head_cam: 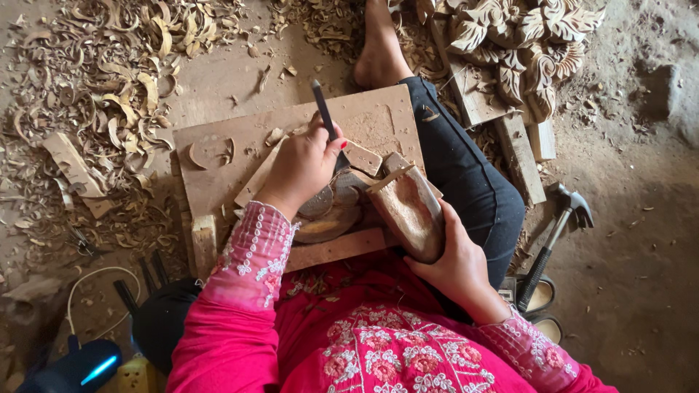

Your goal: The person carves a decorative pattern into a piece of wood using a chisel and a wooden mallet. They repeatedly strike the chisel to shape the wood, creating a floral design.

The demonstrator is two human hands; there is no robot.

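Observation:
My left hand [300, 166] is closed around a dark metal chisel [321, 107], whose tip goes down onto a small rounded wooden workpiece [329, 215]. The workpiece rests on a wooden board [240, 138] laid across my lap. My right hand [457, 263] grips a worn wooden mallet [409, 207] from below, and the mallet's head lies right beside the chisel hand. Pink embroidered sleeves cover both arms.
Curled wood shavings [109, 80] cover the floor at left. An ornate carved wooden panel [520, 40] lies at the top right, with a bare foot [378, 58] beside it. A claw hammer [557, 229] lies at right; dark tool handles [145, 280] and a blue device [80, 367] sit at lower left.

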